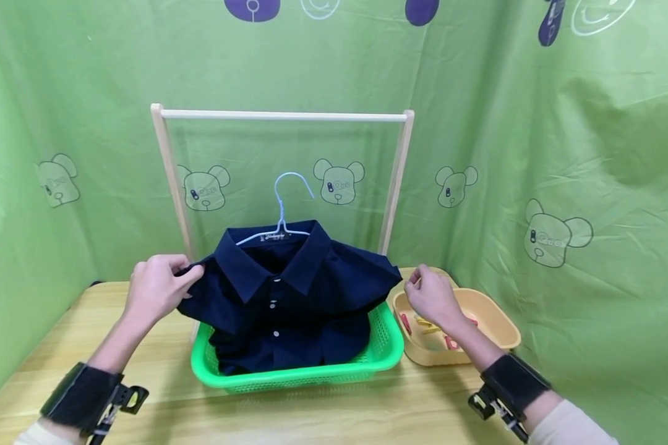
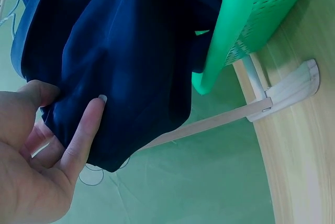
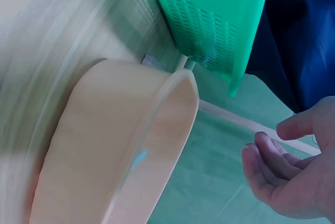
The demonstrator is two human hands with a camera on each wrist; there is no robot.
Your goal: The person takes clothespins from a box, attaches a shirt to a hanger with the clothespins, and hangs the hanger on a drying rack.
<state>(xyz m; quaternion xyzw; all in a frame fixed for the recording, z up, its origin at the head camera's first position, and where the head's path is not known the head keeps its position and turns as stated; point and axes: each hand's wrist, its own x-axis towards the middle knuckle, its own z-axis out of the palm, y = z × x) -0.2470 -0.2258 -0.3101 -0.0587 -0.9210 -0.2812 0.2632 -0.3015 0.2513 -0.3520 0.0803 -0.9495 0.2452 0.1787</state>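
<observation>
A dark navy button-up shirt (image 1: 267, 303) has its lower part bunched in a green plastic basket (image 1: 392, 343). A thin wire hanger (image 1: 281, 213) sits inside its collar, the hook standing up above it; the hanger's arms are mostly hidden by the cloth. My left hand (image 1: 158, 284) pinches the shirt at the shoulder on the left, thumb on one side, as the left wrist view also shows. Just off the other shoulder's tip is my right hand (image 1: 431, 293); its fingers (image 3: 261, 166) are loosely bent, apart from the cloth, with nothing between them.
Behind the basket stands a wooden rack with a white crossbar (image 1: 284, 115). To the right, a tan plastic bin (image 1: 506, 334) holds several red and yellow clothespins, partly behind the right forearm. Green printed curtains (image 1: 618, 154) enclose the wooden table (image 1: 289, 420).
</observation>
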